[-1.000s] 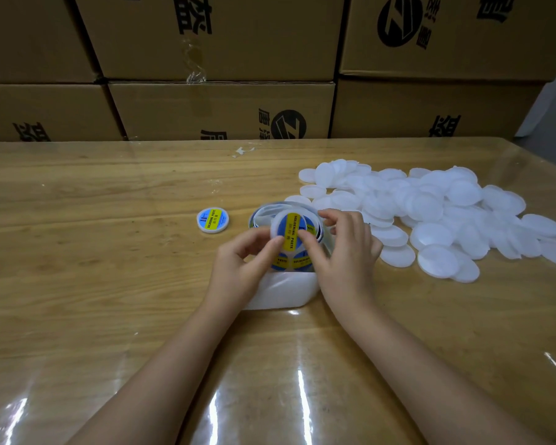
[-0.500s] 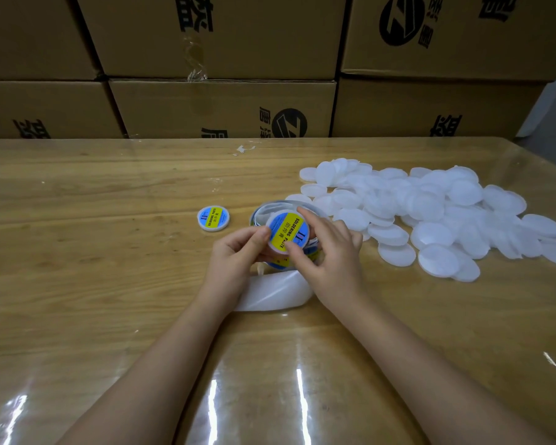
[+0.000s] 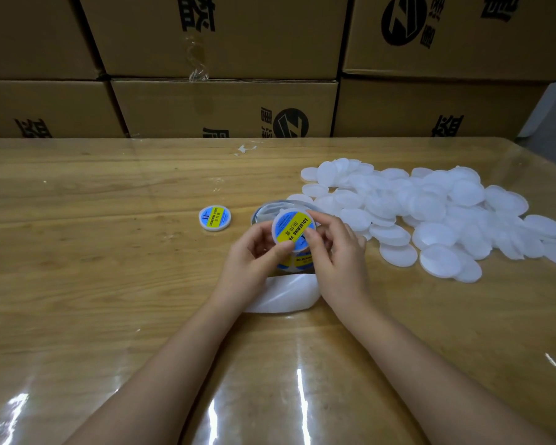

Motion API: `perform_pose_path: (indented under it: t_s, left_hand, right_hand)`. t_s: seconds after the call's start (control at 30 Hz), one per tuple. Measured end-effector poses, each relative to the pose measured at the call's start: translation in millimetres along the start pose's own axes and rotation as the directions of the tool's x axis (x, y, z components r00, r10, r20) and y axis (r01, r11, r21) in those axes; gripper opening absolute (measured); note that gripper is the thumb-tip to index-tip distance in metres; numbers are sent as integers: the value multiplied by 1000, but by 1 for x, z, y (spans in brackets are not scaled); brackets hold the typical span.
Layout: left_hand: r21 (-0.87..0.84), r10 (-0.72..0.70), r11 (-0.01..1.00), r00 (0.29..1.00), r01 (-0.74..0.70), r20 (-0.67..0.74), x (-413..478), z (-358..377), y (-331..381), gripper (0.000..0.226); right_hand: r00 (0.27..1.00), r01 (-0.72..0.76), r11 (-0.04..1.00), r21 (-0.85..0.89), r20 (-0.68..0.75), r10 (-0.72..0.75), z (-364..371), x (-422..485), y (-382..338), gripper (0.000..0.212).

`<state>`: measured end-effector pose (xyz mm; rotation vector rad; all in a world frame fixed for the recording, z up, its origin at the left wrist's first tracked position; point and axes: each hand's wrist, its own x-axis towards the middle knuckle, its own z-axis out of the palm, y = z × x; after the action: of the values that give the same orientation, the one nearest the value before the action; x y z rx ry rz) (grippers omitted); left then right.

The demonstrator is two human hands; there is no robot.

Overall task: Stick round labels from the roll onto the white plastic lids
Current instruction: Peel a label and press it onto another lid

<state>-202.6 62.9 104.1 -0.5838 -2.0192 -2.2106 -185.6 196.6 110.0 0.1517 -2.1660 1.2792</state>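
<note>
A white lid (image 3: 291, 227) bearing a blue and yellow round label is held up between both hands at the table's middle. My left hand (image 3: 254, 255) pinches its lower left edge. My right hand (image 3: 337, 252) holds its right side, thumb pressing on the label. Behind and under the lid sits the label roll (image 3: 299, 260), with a loop of white backing strip (image 3: 283, 295) trailing toward me. Another labelled lid (image 3: 215, 217) lies flat to the left. A pile of plain white lids (image 3: 430, 213) spreads across the right.
Stacked cardboard boxes (image 3: 225, 107) line the table's far edge. The wooden table (image 3: 93, 284) has a glossy clear cover. A small scrap of white paper (image 3: 246, 149) lies near the far edge.
The lid with its label has been lifted off the roll and turned; my right thumb now presses on the label.
</note>
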Motion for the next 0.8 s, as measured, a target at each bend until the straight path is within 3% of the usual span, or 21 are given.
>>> perform_pose_path:
  t_s: [0.4,0.53,0.67,0.8]
  left_hand:
    - [19,53,998,997,-52,-48,0,-1,6,19]
    - [35,67,997,995,-64,-80,-1,2,2,13]
    - [128,68,990,992,-54,-108,0,2,-5,12]
    - [261,115,962,983,-75,-142,-3,3,-10,28]
  right_hand:
    - [999,-27,983,184,48,18,7,-7,2,14]
    - [996,-44,980,192,87,27,5,-4,0,26]
    - [992,-49,987,156,123,30,3,-3,-2,29]
    - [991,-22,986,167,130,0,2,-2,-5,25]
